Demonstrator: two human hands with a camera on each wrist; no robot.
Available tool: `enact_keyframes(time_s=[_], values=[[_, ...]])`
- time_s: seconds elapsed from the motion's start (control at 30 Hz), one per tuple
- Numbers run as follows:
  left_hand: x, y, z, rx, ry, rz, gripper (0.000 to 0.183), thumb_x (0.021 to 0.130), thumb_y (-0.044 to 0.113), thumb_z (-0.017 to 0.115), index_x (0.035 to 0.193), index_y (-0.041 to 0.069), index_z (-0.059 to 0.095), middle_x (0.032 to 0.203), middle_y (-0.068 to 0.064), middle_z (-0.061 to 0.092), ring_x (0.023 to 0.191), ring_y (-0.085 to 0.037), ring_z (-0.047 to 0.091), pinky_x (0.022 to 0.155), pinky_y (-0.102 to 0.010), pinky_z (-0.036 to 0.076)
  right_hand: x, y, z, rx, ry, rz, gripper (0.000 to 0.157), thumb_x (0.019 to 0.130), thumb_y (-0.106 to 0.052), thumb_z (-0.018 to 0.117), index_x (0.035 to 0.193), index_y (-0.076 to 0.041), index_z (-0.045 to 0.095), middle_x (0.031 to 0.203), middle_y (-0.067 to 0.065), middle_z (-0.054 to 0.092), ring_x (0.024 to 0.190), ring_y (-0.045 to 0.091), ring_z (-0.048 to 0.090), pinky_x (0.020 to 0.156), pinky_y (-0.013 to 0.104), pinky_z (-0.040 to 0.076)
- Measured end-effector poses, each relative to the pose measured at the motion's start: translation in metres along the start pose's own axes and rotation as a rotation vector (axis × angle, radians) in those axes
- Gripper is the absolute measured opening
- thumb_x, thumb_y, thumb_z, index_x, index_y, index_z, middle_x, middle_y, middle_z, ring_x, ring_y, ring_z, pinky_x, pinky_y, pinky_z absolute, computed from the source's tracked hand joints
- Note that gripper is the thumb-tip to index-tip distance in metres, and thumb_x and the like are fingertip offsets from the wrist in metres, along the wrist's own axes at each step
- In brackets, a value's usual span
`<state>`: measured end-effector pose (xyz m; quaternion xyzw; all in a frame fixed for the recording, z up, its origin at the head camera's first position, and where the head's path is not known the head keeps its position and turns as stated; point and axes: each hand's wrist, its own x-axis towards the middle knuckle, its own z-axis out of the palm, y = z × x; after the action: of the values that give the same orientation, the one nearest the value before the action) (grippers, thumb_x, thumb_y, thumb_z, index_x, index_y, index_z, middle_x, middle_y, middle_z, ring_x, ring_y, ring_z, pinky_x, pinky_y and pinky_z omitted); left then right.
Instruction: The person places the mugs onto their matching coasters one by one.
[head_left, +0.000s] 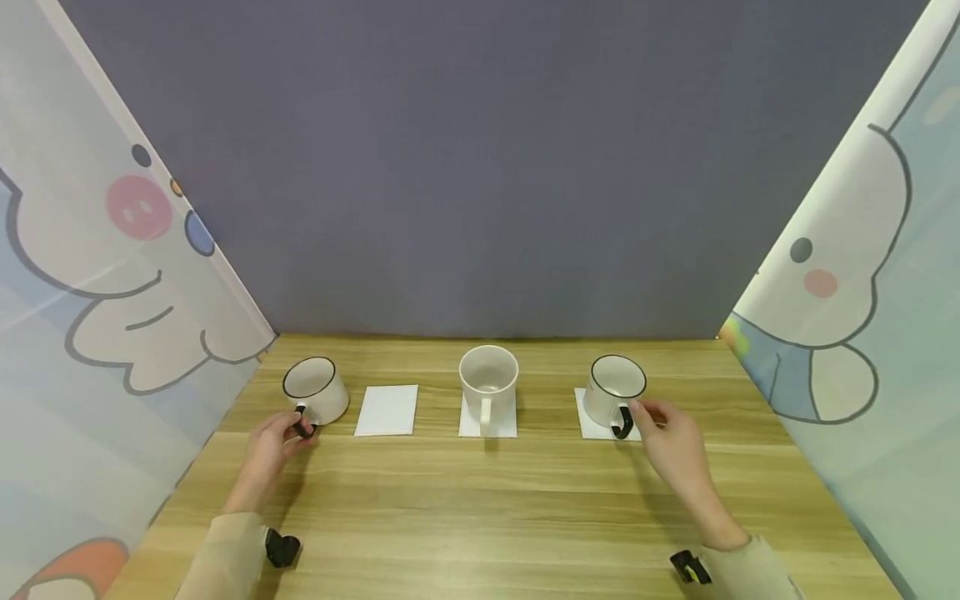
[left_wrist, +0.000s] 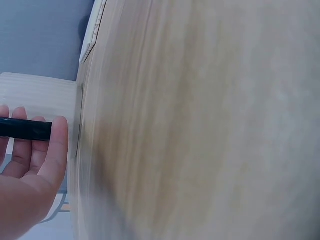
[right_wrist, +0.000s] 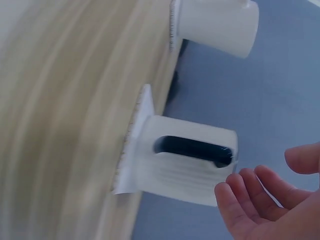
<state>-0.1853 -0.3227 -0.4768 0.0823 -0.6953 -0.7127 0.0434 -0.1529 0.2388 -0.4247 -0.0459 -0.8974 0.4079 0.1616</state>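
On the left of the table, my left hand (head_left: 267, 450) grips the black handle (left_wrist: 27, 129) of a white mug (head_left: 317, 392) with a dark rim. No coaster shows under this mug. A similar dark-rimmed mug (head_left: 615, 390) stands upright on a white square coaster (head_left: 587, 427) at the right. My right hand (head_left: 673, 446) is beside it, with fingers and thumb spread apart near its black handle (right_wrist: 192, 149), holding nothing. In the middle, an all-white mug (head_left: 487, 371) stands on another coaster (head_left: 467, 425), its handle facing me.
A bare white coaster (head_left: 387, 410) lies between the left mug and the middle mug. Behind the wooden table (head_left: 480, 517) rises a grey panel (head_left: 480, 167). Cartoon-printed curtains (head_left: 67, 392) hang along both sides.
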Motion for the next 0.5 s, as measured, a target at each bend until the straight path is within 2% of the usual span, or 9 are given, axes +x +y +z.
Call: enact_keyframes(time_s=[0.2, 0.33, 0.5], values=[[0.001, 0.001, -0.003, 0.014, -0.005, -0.008, 0.032, 0.108, 0.014, 0.042, 0.104, -0.014, 0.057, 0.093, -0.007, 0.059, 0.091, -0.021, 0.061, 0.087, -0.037, 0.057, -0.001, -0.014, 0.002, 0.032, 0.040, -0.065, 0.032, 0.102, -0.025, 0.061, 0.110, 0.003, 0.071, 0.105, 0.020, 0.072, 0.097, 0.036, 0.068, 0.079, 0.028, 0.051], [0.001, 0.001, -0.003, 0.024, -0.005, -0.016, 0.031, 0.108, 0.014, 0.042, 0.105, -0.013, 0.057, 0.094, -0.008, 0.059, 0.092, -0.022, 0.061, 0.088, -0.038, 0.056, 0.001, -0.023, 0.003, 0.060, 0.039, -0.073, 0.033, 0.102, -0.028, 0.060, 0.112, 0.002, 0.071, 0.106, 0.018, 0.072, 0.097, 0.033, 0.069, 0.077, 0.018, 0.049], [0.000, 0.002, -0.001, 0.029, -0.005, -0.019, 0.031, 0.108, 0.014, 0.041, 0.106, -0.013, 0.055, 0.095, -0.008, 0.058, 0.093, -0.022, 0.060, 0.089, -0.039, 0.056, 0.005, -0.035, 0.006, 0.115, 0.051, -0.084, 0.031, 0.102, -0.027, 0.061, 0.111, 0.001, 0.072, 0.106, 0.016, 0.072, 0.096, 0.030, 0.068, 0.075, 0.012, 0.047]])
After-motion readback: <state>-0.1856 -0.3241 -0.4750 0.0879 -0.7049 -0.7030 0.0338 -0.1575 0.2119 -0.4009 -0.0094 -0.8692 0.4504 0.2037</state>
